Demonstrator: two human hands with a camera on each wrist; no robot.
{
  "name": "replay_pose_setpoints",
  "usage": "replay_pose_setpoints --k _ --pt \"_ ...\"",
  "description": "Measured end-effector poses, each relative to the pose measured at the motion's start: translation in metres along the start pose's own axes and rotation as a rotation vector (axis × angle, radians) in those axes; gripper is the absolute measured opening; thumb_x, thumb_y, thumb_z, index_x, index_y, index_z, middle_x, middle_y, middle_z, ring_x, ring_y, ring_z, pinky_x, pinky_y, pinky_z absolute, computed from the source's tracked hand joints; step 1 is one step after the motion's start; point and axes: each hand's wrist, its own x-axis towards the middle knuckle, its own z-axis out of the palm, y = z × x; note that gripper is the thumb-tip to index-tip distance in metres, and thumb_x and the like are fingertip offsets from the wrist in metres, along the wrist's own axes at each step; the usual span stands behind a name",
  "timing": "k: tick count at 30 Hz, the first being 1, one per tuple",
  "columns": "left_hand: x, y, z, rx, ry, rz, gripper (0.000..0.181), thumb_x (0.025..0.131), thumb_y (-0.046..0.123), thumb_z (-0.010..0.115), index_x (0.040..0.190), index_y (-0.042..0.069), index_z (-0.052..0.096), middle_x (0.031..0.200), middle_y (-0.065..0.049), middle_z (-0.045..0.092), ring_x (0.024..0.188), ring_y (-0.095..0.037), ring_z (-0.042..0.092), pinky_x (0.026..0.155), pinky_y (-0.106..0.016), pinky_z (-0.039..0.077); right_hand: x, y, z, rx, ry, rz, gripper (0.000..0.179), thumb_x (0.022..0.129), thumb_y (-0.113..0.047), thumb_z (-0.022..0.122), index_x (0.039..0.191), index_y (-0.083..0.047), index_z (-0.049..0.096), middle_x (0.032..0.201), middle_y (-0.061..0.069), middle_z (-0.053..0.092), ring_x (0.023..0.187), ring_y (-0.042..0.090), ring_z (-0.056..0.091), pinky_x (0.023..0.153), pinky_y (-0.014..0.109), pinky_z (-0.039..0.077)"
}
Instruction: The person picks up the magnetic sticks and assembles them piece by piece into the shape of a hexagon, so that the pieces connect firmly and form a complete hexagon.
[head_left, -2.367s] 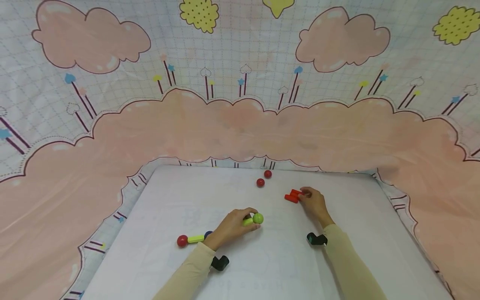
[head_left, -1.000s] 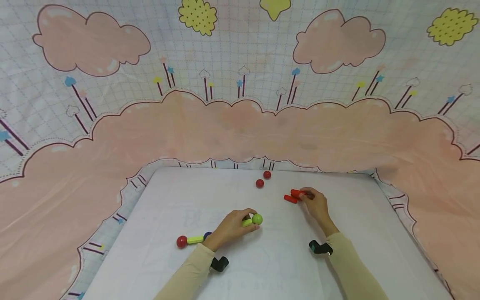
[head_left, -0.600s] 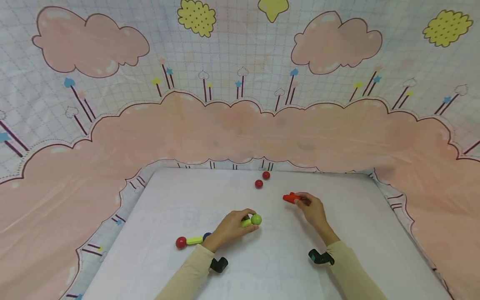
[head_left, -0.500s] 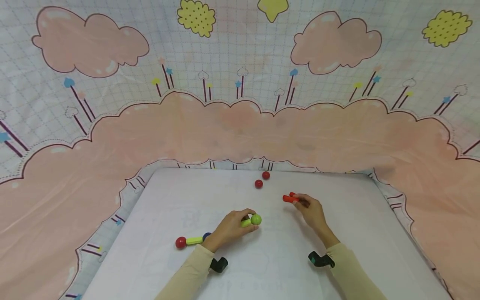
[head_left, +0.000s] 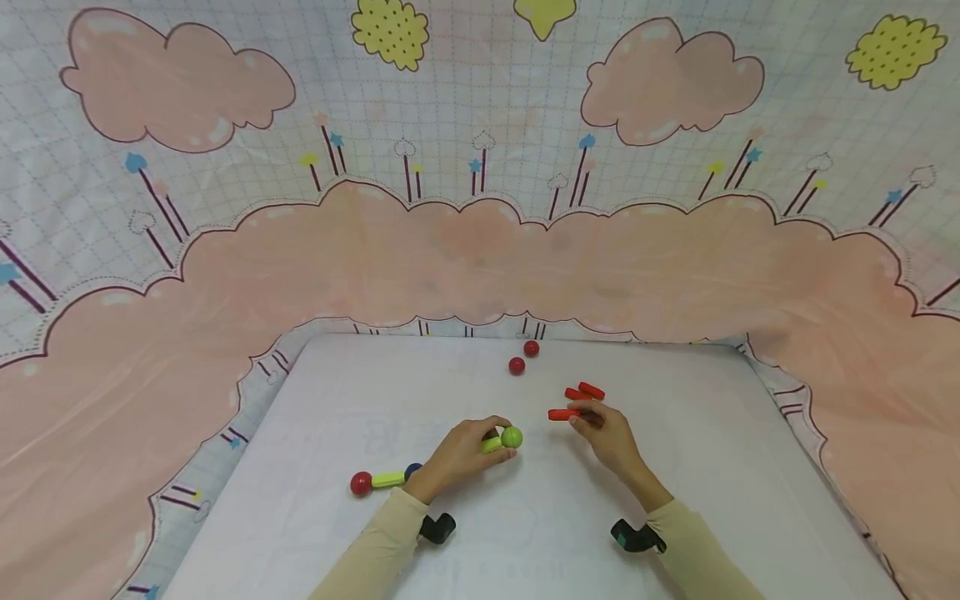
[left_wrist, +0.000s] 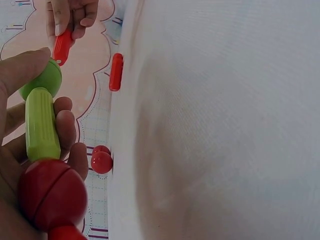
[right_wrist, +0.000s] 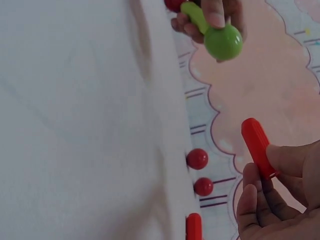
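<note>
The left hand (head_left: 463,450) holds in its fingers (head_left: 497,421) a yellow-green rod (head_left: 492,444) with a green ball (head_left: 512,437) at its end. To the right of the green ball and slightly beyond it, the right hand (head_left: 611,437) pinches a red rod (head_left: 561,414). Two more red rods (head_left: 592,390) lie on the white counter (head_left: 555,525), right of the green ball and farther off. Two small red balls (head_left: 517,366) rest well beyond the green ball. To its left, a larger red ball (head_left: 361,484), a second yellow-green rod (head_left: 387,480) and a partly hidden blue ball (head_left: 413,471) form a row. Far behind the green ball hangs a cloud-printed cloth (head_left: 480,267).
</note>
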Motion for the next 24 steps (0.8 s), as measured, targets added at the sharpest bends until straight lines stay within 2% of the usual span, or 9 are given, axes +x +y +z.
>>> replay_pose_setpoints --k 4,16,24 --pt "0.0 0.001 -0.001 -0.001 -0.004 -0.009 0.041 0.089 0.044 0.07 0.123 0.021 0.063 0.097 0.005 0.07 0.085 -0.007 0.058 0.081 -0.029 0.05 -0.004 -0.005 0.007 0.0 -0.025 0.0 0.024 0.091 -0.01 0.069 0.115 -0.01 0.069 0.11 0.009 0.07 0.093 0.02 0.062 0.077 0.015 0.05" --pt "-0.001 0.002 -0.002 0.0 -0.001 0.001 0.042 0.089 0.044 0.07 0.123 0.021 0.063 0.097 0.005 0.07 0.084 -0.007 0.058 0.079 -0.027 0.05 -0.01 -0.017 0.017 0.018 -0.065 -0.053 0.024 0.09 -0.008 0.069 0.114 -0.009 0.07 0.106 0.009 0.07 0.087 0.014 0.06 0.075 0.016 0.051" --pt "-0.002 0.002 -0.003 -0.003 0.001 0.006 0.041 0.089 0.045 0.069 0.123 0.021 0.063 0.096 0.005 0.07 0.084 -0.006 0.058 0.079 -0.027 0.05 -0.013 -0.02 0.02 0.01 -0.098 -0.055 0.023 0.091 -0.01 0.069 0.113 -0.011 0.07 0.108 0.007 0.07 0.088 0.017 0.06 0.075 0.02 0.05"
